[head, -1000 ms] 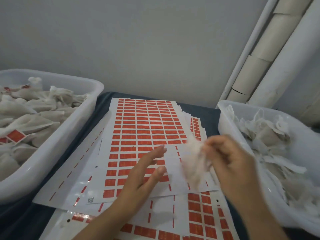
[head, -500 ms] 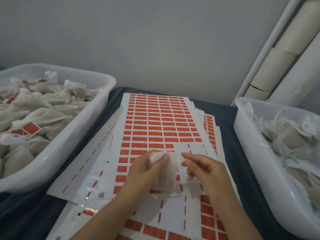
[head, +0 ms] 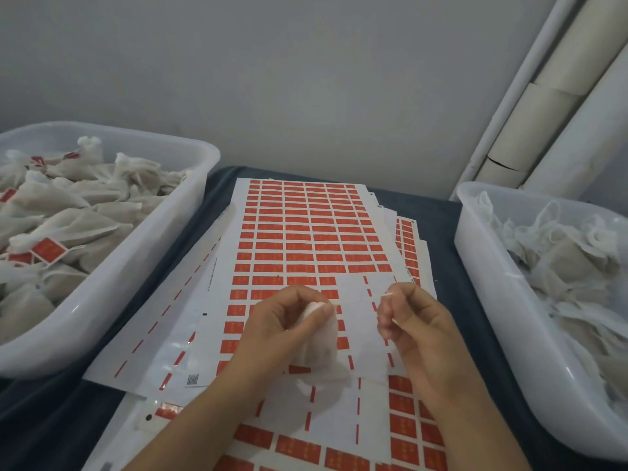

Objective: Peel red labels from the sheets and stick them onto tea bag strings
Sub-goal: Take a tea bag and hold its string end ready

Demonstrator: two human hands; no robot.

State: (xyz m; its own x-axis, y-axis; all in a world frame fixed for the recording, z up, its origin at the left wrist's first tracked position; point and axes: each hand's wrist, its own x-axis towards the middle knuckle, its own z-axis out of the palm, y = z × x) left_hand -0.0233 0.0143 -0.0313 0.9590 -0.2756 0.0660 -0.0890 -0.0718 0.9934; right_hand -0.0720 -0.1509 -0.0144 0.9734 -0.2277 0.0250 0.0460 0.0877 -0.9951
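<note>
The left hand [head: 285, 321] holds a soft white cloth tea bag [head: 319, 338] with curled fingers, over the middle of the white sheets of red labels [head: 306, 239] on the dark blue table [head: 438, 212]. The right hand [head: 413, 321] pinches something thin, maybe the bag's string. I think the string could slip out, because it is so thin. No label is on it yet.

Two bare forearms entering from the near edge, no sleeves, watch, bracelet or rings showing, ending in an ungloved left hand [head: 289, 321] and an ungloved right hand [head: 416, 326], fingernails short and plain where visible.
</note>
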